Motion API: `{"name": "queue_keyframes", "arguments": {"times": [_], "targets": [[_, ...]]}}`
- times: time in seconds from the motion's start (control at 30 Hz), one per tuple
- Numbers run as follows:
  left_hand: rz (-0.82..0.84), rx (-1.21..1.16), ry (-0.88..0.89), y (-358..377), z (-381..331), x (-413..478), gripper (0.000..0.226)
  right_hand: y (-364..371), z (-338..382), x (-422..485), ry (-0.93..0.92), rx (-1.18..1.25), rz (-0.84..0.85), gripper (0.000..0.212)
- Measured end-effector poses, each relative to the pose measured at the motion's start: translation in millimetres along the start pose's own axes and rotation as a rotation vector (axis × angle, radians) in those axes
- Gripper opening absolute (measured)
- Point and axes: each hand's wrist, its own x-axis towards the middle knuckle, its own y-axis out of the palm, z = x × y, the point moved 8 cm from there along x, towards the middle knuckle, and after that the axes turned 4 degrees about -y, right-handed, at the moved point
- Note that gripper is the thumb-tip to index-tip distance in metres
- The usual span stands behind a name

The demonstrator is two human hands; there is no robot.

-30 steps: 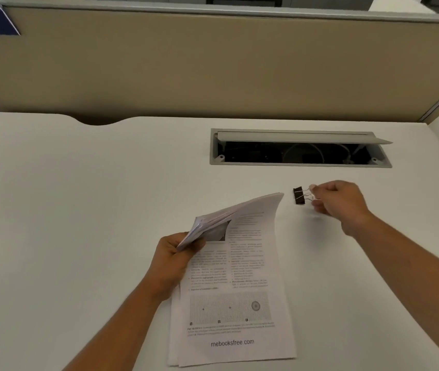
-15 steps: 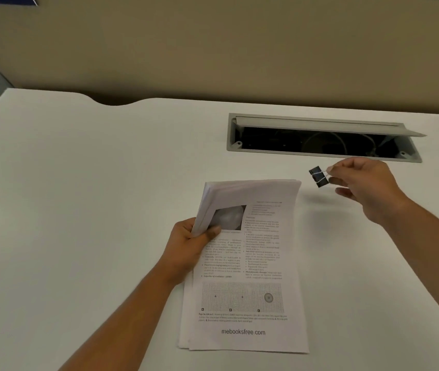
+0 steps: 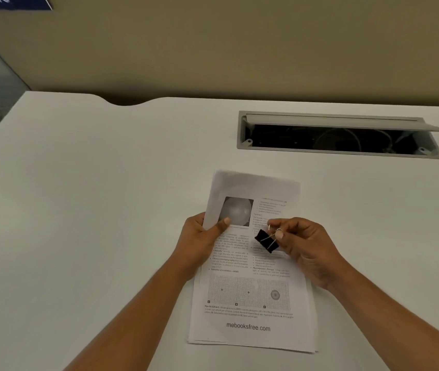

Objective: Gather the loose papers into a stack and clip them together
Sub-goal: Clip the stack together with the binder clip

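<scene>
A white counter [image 3: 92, 210] runs back to a tan partition [image 3: 240, 49]. A corner of a blue sign [image 3: 9, 1] shows at the top left, and a shallow curved notch [image 3: 127, 101] is cut into the counter's back edge.

The stack of papers [image 3: 250, 325] lies near the counter's front, printed side up. It has a round grey picture near its top left and a grid diagram lower down. The left hand [image 3: 199, 242] grips the stack's left edge, with the thumb pressed on top beside the grey picture and the fingers out of sight beneath.

The right hand [image 3: 306, 245] is over the middle of the top page and pinches the wire handles of a black binder clip [image 3: 265, 241] between thumb and fingertips. The clip is over the text, away from every edge of the stack, and whether it touches the page I cannot tell. Hand and clip hide part of the print.

Well behind the papers, to the right, a grey cable box [image 3: 339, 153] is sunk into the counter, its flap lid [image 3: 333, 121] propped open. Loops of pale cable [image 3: 339, 139] lie inside in the dark.
</scene>
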Motion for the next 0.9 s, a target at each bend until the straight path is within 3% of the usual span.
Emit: {"name": "queue_keyframes", "arguments": {"times": [0.23, 0.4, 0.6, 0.9], "targets": [[-0.093, -0.067, 0.139, -5, -45, 24, 0.020, -4, -9, 5, 0.073, 0.026, 0.121, 0.066], [-0.185, 0.049, 0.229, 2, -68, 41, 0.017, -4, -9, 7, 0.075, -0.047, 0.140, 0.071], [-0.182, 0.021, 0.353, 4, -69, 30, 0.021, 0, 9, 7, -0.032, -0.181, 0.068, 0.044], [-0.156, 0.052, 0.427, 6, -76, 8, 0.026, 29, 105, 24, -0.451, -0.554, 0.073, 0.024]]}}
